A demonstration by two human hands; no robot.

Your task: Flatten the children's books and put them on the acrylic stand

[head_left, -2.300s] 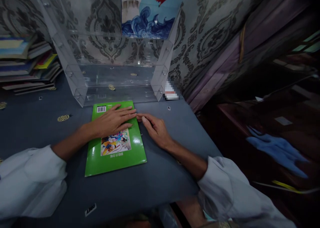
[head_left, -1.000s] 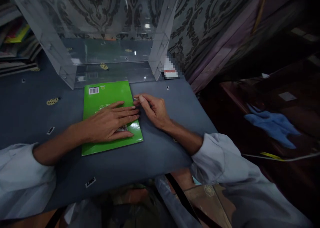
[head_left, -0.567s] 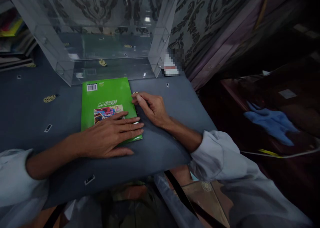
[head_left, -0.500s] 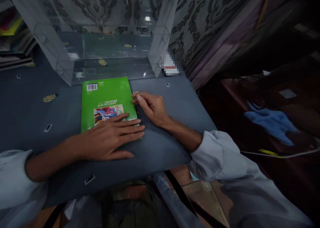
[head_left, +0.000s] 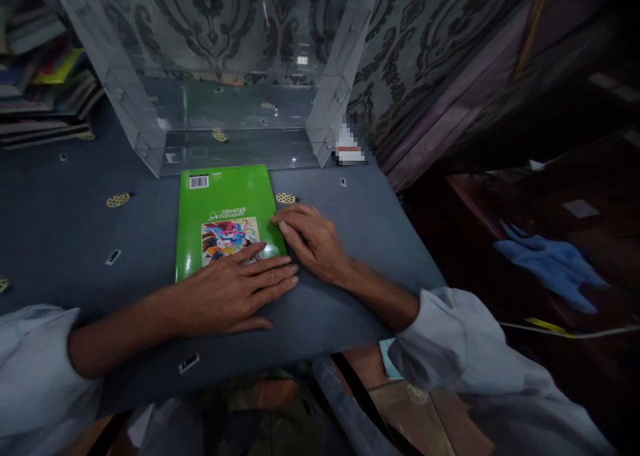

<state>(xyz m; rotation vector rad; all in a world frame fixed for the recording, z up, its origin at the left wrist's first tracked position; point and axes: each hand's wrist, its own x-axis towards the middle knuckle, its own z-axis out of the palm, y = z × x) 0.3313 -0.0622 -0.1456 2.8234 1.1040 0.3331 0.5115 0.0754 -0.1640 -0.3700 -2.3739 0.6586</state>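
Book (head_left: 225, 196) lying face-down near the clear acrylic rack (head_left: 125, 103), my left hand (head_left: 225, 299) spread over its near end.
My right hand (head_left: 320, 246) curls at its right edge; whether it pinches, I cannot tell. My left hand hides the book's near edge. The dark surface (head_left: 370, 243) runs rightward past my right hand.
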